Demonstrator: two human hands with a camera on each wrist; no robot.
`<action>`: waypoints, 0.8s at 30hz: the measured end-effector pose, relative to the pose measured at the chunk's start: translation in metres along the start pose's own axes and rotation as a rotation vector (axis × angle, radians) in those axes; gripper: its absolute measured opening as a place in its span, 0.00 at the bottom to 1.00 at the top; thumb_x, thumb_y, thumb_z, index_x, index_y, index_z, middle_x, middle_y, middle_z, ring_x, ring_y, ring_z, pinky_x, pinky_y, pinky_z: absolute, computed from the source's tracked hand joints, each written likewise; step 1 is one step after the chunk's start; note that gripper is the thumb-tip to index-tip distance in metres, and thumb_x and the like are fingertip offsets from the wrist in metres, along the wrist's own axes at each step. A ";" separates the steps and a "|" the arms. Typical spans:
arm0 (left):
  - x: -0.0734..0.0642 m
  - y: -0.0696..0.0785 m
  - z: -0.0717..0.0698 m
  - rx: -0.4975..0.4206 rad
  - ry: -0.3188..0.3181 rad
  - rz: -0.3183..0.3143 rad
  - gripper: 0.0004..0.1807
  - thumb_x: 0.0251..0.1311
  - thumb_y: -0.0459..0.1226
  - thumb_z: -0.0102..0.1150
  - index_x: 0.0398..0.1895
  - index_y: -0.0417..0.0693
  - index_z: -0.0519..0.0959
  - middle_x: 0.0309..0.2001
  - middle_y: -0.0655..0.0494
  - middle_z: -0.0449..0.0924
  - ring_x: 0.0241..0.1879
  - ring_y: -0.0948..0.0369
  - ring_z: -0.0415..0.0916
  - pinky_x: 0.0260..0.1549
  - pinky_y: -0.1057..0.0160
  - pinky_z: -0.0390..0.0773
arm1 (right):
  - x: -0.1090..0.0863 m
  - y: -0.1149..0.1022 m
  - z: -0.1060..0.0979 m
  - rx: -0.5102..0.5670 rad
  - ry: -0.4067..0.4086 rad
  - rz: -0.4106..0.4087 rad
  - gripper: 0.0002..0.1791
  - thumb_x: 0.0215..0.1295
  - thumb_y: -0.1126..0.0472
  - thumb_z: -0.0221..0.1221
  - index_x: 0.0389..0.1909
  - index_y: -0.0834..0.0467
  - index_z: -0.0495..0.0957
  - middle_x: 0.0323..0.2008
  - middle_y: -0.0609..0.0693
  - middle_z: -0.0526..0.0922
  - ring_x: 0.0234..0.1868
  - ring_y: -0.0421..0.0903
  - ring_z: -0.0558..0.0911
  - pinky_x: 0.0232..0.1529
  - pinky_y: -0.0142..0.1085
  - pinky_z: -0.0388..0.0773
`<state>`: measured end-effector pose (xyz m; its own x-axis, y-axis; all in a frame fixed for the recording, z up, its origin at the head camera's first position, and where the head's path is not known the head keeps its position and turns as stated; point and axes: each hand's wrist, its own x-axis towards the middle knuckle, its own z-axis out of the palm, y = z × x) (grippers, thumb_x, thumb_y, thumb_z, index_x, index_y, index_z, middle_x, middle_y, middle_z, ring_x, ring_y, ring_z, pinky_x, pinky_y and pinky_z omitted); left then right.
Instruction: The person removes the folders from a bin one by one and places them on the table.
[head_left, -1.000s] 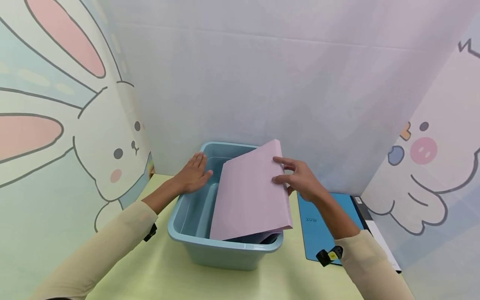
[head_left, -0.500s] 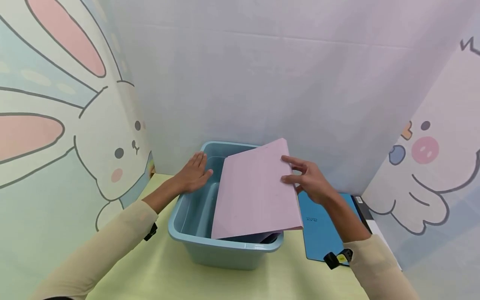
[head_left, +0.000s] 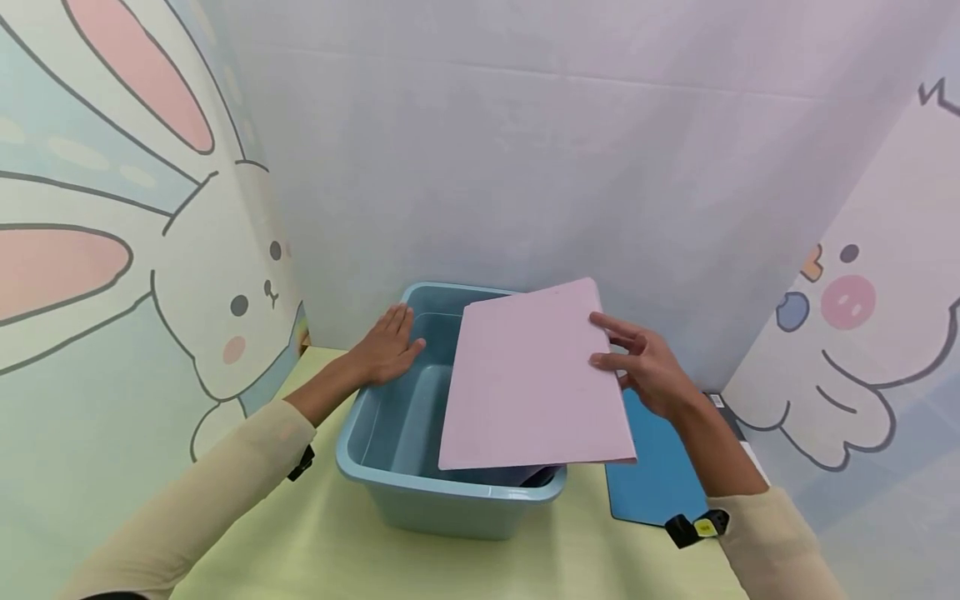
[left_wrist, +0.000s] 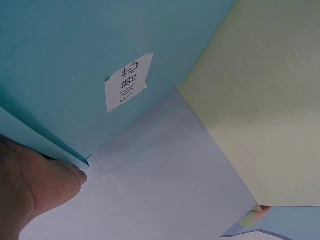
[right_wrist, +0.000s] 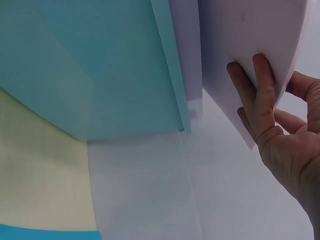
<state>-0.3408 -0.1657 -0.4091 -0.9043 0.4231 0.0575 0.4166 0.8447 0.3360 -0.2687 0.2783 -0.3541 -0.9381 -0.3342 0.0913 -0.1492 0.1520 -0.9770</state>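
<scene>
Pink folder (head_left: pixel 536 379) is pinched in right hand (head_left: pixel 651 368); flat left hand (head_left: pixel 386 346) touches tub (head_left: pixel 450 510); only left wrist view shows its label (left_wrist: pixel 129 82).

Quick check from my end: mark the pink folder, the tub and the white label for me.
pink folder (head_left: pixel 532 383): head view, middle of its upper cover
tub (head_left: pixel 450 514): head view, outer front wall below the rim
white label (left_wrist: pixel 129 82): left wrist view, middle of its written face
</scene>
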 end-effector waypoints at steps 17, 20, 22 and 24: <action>0.003 -0.003 0.001 0.005 -0.024 0.003 0.41 0.92 0.46 0.35 0.88 0.19 0.42 0.91 0.23 0.37 0.92 0.30 0.33 0.91 0.33 0.39 | -0.022 0.020 -0.040 0.176 -0.032 -0.027 0.40 0.86 0.69 0.56 0.92 0.51 0.58 0.72 0.42 0.83 0.57 0.44 0.95 0.49 0.42 0.93; 0.004 -0.003 0.001 0.009 -0.030 -0.001 0.41 0.92 0.46 0.35 0.88 0.20 0.41 0.91 0.23 0.36 0.93 0.30 0.33 0.91 0.34 0.39 | -0.024 0.023 -0.047 0.196 -0.050 -0.031 0.39 0.87 0.70 0.54 0.92 0.50 0.59 0.72 0.41 0.83 0.58 0.44 0.95 0.50 0.41 0.93; 0.004 -0.003 0.001 0.011 -0.031 -0.002 0.41 0.92 0.46 0.35 0.88 0.20 0.41 0.91 0.24 0.36 0.93 0.31 0.33 0.91 0.34 0.39 | -0.026 0.024 -0.051 0.213 -0.066 -0.036 0.38 0.87 0.71 0.53 0.92 0.50 0.59 0.72 0.41 0.83 0.58 0.44 0.95 0.50 0.40 0.93; 0.004 -0.003 0.001 0.011 -0.032 -0.002 0.41 0.92 0.46 0.35 0.88 0.20 0.41 0.91 0.24 0.36 0.93 0.31 0.33 0.92 0.34 0.39 | -0.028 0.026 -0.055 0.218 -0.077 -0.043 0.38 0.88 0.71 0.51 0.92 0.50 0.58 0.73 0.41 0.83 0.58 0.44 0.95 0.50 0.40 0.93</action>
<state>-0.3453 -0.1663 -0.4111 -0.9016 0.4317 0.0273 0.4164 0.8489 0.3255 -0.2639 0.3428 -0.3710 -0.9043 -0.4075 0.1270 -0.1098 -0.0654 -0.9918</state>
